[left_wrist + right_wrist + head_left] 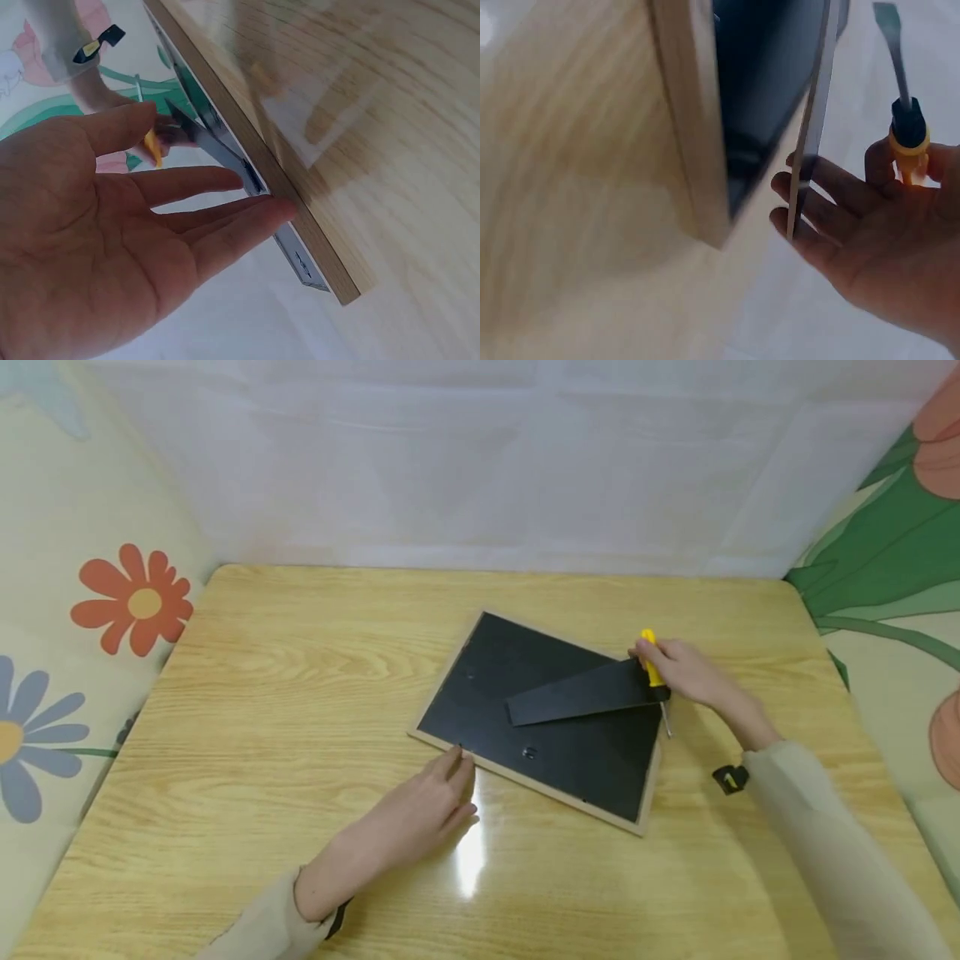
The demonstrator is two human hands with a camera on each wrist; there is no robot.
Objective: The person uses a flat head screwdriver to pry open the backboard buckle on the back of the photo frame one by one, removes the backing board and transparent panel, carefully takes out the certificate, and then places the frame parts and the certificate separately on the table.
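Observation:
A picture frame with a light wooden rim (555,796) lies face down on the table, its black backing board (487,668) upward. The black easel stand (577,695) is swung up from the board at its right end. My right hand (690,675) pinches a screwdriver (909,127) by its yellow handle between thumb and index finger. The other fingers of that hand touch the free end of the stand. Along the near rim, my left hand (408,814) has its fairly straight fingertips against the wood, as the left wrist view also shows (277,214).
The wood-grain table (300,693) runs to a white sheet (450,468) at the back. Flower-patterned walls (142,602) flank both sides. A small black metal hanger (529,752) sits on the backing board near its lower edge. A dark strap (731,778) sticks out at the right cuff.

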